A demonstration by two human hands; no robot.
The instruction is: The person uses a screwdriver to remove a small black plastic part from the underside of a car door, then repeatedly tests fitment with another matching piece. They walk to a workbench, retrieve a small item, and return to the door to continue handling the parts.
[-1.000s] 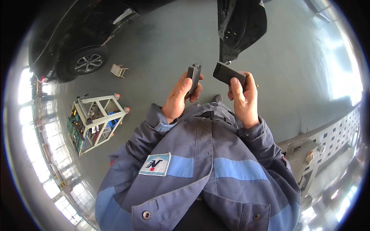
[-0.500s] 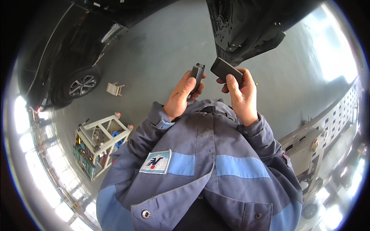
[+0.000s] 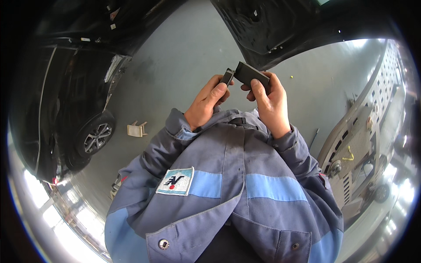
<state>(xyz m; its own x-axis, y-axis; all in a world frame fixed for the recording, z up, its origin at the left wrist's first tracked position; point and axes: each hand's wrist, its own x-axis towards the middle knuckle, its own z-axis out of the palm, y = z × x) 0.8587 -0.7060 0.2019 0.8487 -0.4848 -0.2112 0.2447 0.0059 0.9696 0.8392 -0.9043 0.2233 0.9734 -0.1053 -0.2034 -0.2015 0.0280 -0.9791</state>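
Observation:
In front of my waist, my left hand [image 3: 206, 101] is closed around a narrow dark-grey block [image 3: 227, 76], with the thumb lying along its side. My right hand [image 3: 272, 104] pinches a flat, dark rectangular piece [image 3: 251, 76] between the thumb on top and the fingers beneath. The left corner of the flat piece is right at the upper end of the block; whether they touch, I cannot tell. What kind of parts these are does not show. Fingers hide the lower portion of both.
A black car body with a wheel [image 3: 97, 138] stands at the left. Beyond my hands hangs a large black panel [image 3: 263, 37]. A small pale stool [image 3: 137, 130] is on the grey floor [image 3: 175, 57]. At the right runs a perforated metal frame [image 3: 335, 158].
The block and the flat piece have come closer together, end to corner. My view has shifted, so the black panel covers more of the top and the tool cart has mostly gone behind my sleeve.

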